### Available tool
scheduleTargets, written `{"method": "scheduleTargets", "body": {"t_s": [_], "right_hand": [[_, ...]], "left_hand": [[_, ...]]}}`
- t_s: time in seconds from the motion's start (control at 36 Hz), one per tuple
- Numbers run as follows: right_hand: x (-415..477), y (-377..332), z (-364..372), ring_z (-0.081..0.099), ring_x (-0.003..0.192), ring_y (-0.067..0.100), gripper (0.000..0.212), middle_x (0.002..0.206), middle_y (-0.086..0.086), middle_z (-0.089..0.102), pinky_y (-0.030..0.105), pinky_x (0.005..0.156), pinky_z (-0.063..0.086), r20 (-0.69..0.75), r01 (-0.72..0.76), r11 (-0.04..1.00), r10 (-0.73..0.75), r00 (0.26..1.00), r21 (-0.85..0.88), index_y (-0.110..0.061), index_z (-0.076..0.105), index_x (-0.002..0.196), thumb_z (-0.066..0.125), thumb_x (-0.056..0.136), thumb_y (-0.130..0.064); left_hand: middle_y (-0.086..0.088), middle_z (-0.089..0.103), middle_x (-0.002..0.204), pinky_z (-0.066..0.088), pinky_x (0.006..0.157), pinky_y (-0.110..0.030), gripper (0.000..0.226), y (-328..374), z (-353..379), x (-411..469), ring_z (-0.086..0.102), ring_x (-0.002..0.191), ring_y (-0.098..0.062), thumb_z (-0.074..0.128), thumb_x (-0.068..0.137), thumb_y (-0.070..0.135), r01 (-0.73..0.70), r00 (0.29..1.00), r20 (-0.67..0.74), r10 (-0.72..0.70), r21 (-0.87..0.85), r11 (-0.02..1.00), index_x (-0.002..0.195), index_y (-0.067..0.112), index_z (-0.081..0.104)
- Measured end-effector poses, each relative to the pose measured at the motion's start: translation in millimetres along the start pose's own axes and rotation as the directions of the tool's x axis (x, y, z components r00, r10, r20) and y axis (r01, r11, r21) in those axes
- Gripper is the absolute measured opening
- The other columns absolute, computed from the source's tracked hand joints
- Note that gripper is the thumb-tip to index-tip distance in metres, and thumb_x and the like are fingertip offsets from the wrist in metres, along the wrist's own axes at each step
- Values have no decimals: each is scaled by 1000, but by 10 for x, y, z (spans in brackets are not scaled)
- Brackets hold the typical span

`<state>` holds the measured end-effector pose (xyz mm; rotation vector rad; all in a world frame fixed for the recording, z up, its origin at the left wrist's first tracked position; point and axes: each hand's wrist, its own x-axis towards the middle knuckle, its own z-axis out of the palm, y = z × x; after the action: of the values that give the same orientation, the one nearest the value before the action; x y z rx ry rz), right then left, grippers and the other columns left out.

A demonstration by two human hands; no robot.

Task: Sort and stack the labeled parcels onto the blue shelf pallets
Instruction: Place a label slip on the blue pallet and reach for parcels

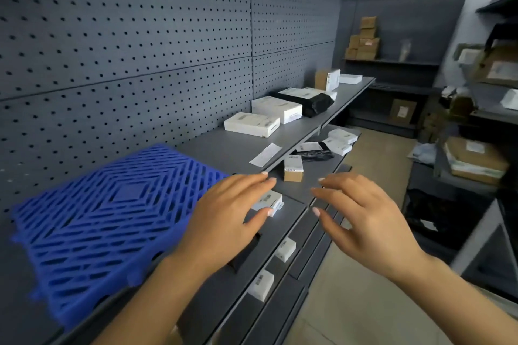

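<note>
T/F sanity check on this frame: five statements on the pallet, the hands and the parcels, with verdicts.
1. The blue pallet carries no parcels. True.
2. The right hand grips a white box. False: its fingers are spread and it holds nothing.
3. The left hand holds nothing, fingers straight. True.
4. The black poly bag lies on the pallet. False: it lies farther along the upper shelf, beyond the nearer white box.
5. The small brown box stands on the lower shelf. True.
</note>
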<state>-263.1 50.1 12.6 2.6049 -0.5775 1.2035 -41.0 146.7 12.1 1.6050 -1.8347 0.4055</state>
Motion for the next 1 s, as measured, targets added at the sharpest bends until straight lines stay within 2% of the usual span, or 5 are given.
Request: {"method": "scheduleTargets", "body": {"t_s": [0.08,0.44,0.56,0.75,1.0], "right_hand": [[73,269,170,59,106,26,24,110,5,64,36,89,48,3,-2,1000,2,1000,31,-11,69,106,65,86,-23],[543,1568,1050,59,106,25,26,109,7,64,37,90,49,10,122,968,-127,992,221,-9,69,109,63,88,-23],[685,1882,1374,60,102,25,23,107,6,64,40,85,50,-1,189,924,-200,980,334,-9,69,106,63,88,-22],[914,2158,1890,58,106,21,26,109,4,65,30,94,45,-9,286,838,-319,948,464,-10,70,106,57,90,-26],[1054,2194,2324,57,99,18,27,103,3,67,30,87,48,-31,328,742,-383,923,584,-9,71,102,54,89,-25]], "left_hand": [[14,59,128,38,100,-22,44,-84,150,202,49,117,-3,54,86,40,5,1000,14,-6,23,1000,127,26,60],[9,65,120,52,91,-35,42,-376,884,862,57,112,-10,51,86,44,164,986,10,-169,193,967,118,22,68],[8,67,115,49,90,-27,41,-405,1080,990,57,107,-8,50,85,45,234,970,-6,-242,282,930,112,22,71],[9,70,108,51,82,-25,42,-383,1303,1052,59,99,-8,49,83,45,391,915,-63,-399,388,834,108,22,73],[9,71,102,47,83,-23,38,-329,1473,1082,63,93,-11,48,83,41,476,856,-66,-513,487,732,104,22,73]]}}
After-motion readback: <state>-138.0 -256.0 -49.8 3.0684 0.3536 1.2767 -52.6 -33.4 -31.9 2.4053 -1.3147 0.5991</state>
